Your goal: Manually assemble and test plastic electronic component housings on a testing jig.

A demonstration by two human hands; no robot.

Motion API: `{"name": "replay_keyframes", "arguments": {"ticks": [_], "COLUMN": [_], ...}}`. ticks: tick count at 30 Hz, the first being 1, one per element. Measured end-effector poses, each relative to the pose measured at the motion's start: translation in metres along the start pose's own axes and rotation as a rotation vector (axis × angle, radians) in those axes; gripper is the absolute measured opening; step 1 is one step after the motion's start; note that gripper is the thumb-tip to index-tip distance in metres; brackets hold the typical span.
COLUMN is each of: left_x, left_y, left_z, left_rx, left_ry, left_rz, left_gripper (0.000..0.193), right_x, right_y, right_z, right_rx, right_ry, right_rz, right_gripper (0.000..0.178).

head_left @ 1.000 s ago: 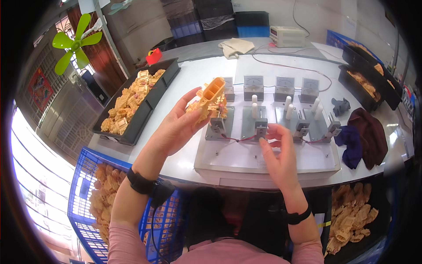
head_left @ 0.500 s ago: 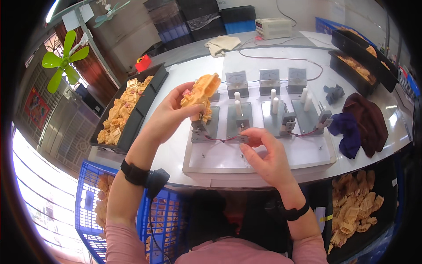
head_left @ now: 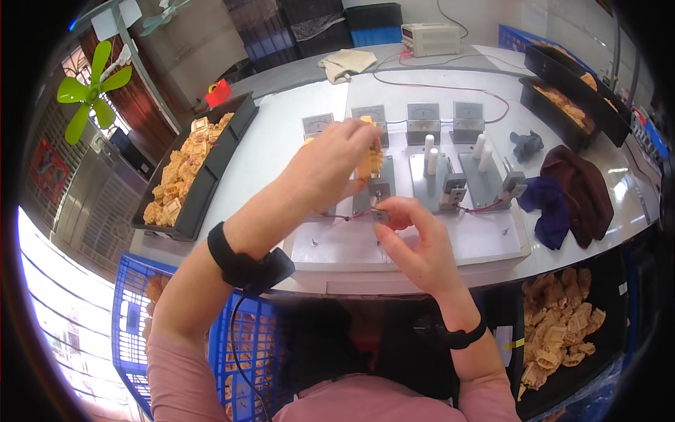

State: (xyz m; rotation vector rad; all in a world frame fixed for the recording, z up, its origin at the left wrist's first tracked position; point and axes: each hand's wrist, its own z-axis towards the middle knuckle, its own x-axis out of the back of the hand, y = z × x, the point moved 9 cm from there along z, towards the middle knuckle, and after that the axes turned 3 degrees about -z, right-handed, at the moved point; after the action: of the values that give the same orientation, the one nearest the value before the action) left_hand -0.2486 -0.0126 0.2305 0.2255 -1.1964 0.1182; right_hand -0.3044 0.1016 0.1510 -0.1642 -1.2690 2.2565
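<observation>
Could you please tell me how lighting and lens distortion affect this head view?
Head view: bright glare washes out the lower left edge; the white table edge bends toward the rim; black vignette rings the picture; the left hand and right hand look sharp and evenly lit.

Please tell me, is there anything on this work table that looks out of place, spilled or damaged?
Nothing looks spilled or damaged. The tan parts stay inside the black tray, and the four meters stand in a row. Only the dark cloths lie crumpled at the table's right edge. The left hand holds a tan part; the right hand rests on the white fixture board.
</observation>
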Motion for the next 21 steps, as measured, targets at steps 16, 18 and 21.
{"name": "replay_keyframes", "arguments": {"ticks": [16, 18, 21], "left_x": [0.093, 0.084, 0.039], "left_y": [-0.172, -0.223, -0.233], "left_z": [-0.267, -0.396, -0.564], "left_rx": [0.712, 1.026, 1.528], "left_ry": [0.261, 0.218, -0.023], "left_rz": [-0.235, -0.284, -0.219], "left_gripper": [0.062, 0.066, 0.068], "right_x": [0.008, 0.024, 0.043], "right_y": [0.034, 0.044, 0.047], "right_z": [-0.012, -0.013, -0.011], "right_rx": [-0.185, -0.157, -0.101], "right_ry": [0.143, 0.153, 0.152], "right_rz": [-0.052, -0.215, -0.397], "right_gripper": [0.007, 0.01, 0.02]}}
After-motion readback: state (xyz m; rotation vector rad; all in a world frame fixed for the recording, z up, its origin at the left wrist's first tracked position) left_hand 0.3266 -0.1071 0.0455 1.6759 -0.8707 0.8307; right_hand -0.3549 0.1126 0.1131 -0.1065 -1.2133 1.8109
